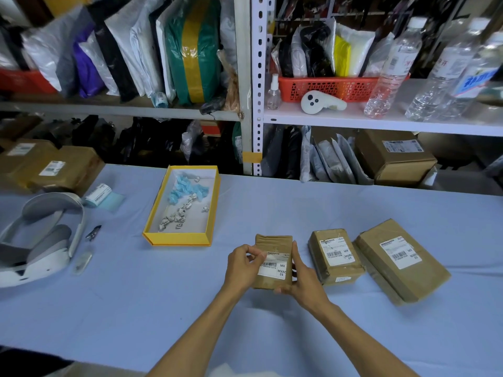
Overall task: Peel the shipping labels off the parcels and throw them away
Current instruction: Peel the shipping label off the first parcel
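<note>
The left hand (246, 265) has its thumb and finger pinched together on the top left corner of the label (275, 269). The right hand (302, 278) is curled round the right side and bottom of the small parcel (273, 242) and holds it up a little off the surface (136, 295). The label is stuck on the front of this parcel, and its long side runs away from the person. I think the pull should go from that corner toward the right hand. The yellow box (177, 240) with crumpled scraps (174, 217) lies to the left and farther back, so the left hand is nearer to it. Two more parcels (343, 273) lie just to the right, labels on.
</note>
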{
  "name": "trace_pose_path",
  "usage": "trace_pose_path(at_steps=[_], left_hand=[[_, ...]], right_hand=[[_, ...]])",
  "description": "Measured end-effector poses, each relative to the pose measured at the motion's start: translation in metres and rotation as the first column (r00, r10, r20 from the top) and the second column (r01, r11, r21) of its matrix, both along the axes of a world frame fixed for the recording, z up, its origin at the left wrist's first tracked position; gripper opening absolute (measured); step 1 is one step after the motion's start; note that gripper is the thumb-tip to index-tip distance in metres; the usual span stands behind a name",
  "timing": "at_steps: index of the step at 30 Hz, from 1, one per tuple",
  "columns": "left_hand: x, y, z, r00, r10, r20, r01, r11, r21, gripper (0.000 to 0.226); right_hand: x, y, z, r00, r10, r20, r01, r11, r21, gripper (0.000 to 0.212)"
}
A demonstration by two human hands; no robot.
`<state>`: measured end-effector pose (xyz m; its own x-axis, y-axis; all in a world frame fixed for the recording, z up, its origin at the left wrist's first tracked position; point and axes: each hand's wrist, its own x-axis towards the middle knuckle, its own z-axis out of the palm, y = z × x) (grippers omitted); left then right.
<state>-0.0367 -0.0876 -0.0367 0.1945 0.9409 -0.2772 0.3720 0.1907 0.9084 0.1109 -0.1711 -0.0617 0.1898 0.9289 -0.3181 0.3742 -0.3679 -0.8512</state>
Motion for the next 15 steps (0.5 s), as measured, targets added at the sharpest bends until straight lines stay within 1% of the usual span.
trace_pose_path(at_steps=[5,10,15], left_hand=[[0.003,-0.003,0.004,0.999,-0.009,0.052,0.009,1.0,0.0,0.01],[0.007,-0.002,0.006,0.998,-0.031,0.055,0.031,1.0,-0.004,0.012],[0.002,-0.002,0.005,0.998,-0.023,0.061,0.023,1.0,-0.011,0.011]], right_hand=[[0.006,0.0,0.0,1.0,-0.003,-0.007,0.003,1.0,-0.014,0.125],[0.011,-0.002,0.0,1.0,-0.015,-0.006,0.015,0.999,-0.038,0.127],[0.005,-0.002,0.001,1.0,-0.019,-0.001,0.019,1.0,-0.017,0.127]])
